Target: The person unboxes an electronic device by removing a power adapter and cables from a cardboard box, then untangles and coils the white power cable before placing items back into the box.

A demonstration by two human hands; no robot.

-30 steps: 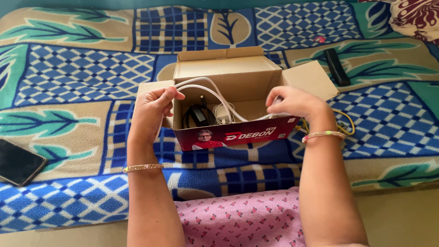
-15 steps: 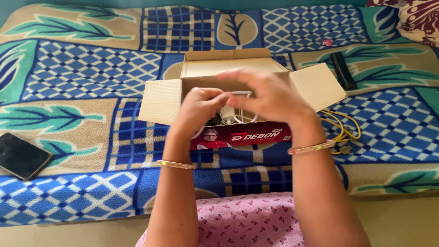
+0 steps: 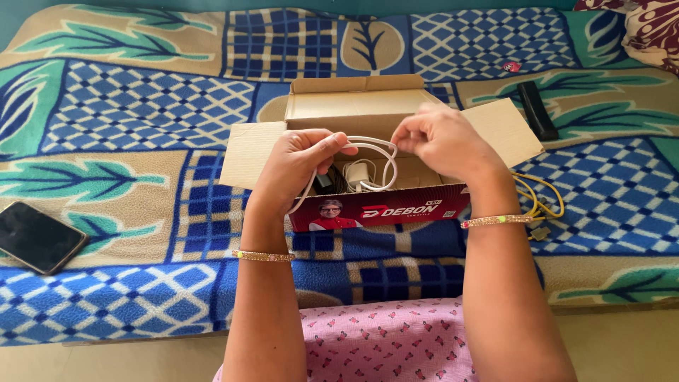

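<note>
The patterned bed cover (image 3: 127, 113) carries the open cardboard box (image 3: 368, 113), directly beneath your fingers. Your left hand (image 3: 300, 166) and right hand (image 3: 442, 141) each pinch the white cable (image 3: 378, 152), looped above the box. Judge it light, limp and slippery; grip at the loop ends. Its long axis runs left to right between your fingers.

Soft, even daylight is filling the scene, keeping colours vivid. The hands (image 3: 368, 152) are casting only faint shadows into the open cardboard box (image 3: 353, 113). A mild sheen is showing on the dark phone (image 3: 39, 237). Focus is holding sharp throughout, with slight wide-angle bending at the edges.
</note>
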